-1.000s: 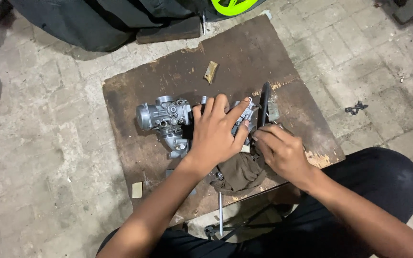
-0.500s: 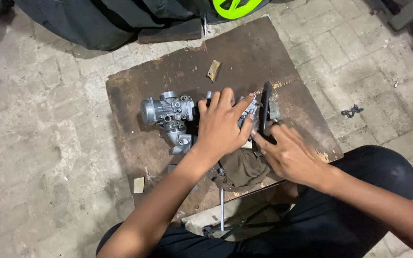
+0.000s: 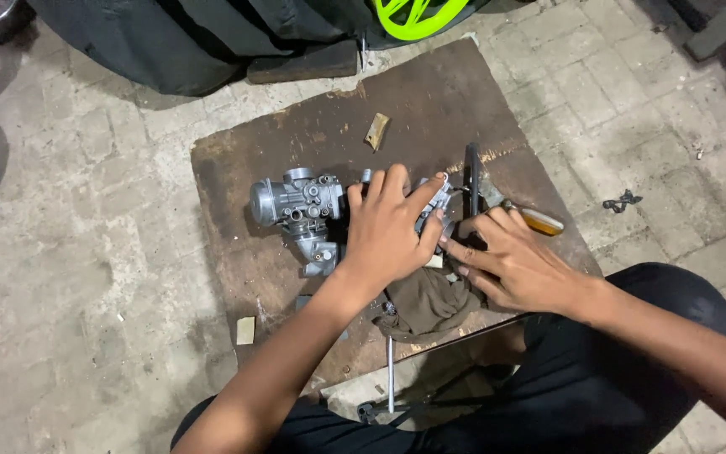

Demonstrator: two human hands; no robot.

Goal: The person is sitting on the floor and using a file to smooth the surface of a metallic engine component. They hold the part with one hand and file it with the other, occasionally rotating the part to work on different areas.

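A brown wooden board (image 3: 296,151) lies on the paved floor and carries everything in use: a grey metal carburetor (image 3: 296,206), a small tan chip (image 3: 376,131) and a crumpled dark rag (image 3: 430,304). The left hand (image 3: 388,231) lies spread, fingers open, over a second metal carburetor body (image 3: 435,202) just right of the first. The right hand (image 3: 518,265) touches that part's right side with loose fingers; whether either grips is unclear.
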